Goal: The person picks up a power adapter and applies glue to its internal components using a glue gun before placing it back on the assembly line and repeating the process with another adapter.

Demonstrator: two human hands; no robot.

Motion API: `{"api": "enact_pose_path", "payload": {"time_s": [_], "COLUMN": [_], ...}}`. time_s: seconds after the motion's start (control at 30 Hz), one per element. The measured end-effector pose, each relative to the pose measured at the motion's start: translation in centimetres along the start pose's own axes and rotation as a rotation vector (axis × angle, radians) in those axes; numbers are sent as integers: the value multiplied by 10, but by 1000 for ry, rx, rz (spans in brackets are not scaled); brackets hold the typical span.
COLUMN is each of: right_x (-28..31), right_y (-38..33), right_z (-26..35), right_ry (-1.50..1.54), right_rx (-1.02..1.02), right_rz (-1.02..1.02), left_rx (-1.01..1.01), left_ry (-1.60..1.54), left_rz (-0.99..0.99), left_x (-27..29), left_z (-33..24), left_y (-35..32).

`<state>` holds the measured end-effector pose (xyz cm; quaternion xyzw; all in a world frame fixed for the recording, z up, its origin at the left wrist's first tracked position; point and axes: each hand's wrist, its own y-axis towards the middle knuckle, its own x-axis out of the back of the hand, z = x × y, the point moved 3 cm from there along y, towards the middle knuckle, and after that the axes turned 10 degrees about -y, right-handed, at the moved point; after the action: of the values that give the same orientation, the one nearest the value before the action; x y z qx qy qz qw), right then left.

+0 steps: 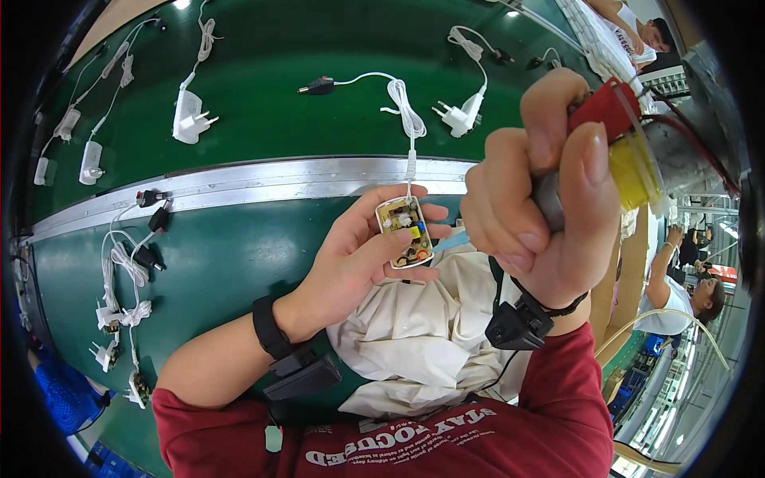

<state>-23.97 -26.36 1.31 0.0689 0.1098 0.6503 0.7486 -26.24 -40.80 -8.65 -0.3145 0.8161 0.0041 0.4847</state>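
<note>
White open adapter shell point(405, 232), circuit board point(406, 227) inside

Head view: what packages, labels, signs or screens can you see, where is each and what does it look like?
No packages, signs or screens show.
Shirt lettering: bottom edge, white print across the person's dark red shirt, seen upside down.
Blue crate: lower left under the green table, ribbed plastic, no label visible.
Open adapter: in the left hand, white shell, yellow circuit board, no label showing.
</note>
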Motion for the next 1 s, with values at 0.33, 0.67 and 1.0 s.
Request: {"api": "enact_pose_path", "payload": {"time_s": [0.33, 0.67, 1.0], "right_x": [2, -5, -7], "right_y": [8, 7, 11], "right_z": [5, -16, -14], "right_ry": [-14, -137, -80], "right_rx": [26, 156, 94], "right_rz": [32, 67, 81], "left_rx": [4, 54, 39], "left_ry": [-66, -210, -216], "left_rz": [23, 134, 135], "left_x": [-1, 5, 9], "left_z": [-5, -3, -7], "left_y": [4, 8, 12]}}
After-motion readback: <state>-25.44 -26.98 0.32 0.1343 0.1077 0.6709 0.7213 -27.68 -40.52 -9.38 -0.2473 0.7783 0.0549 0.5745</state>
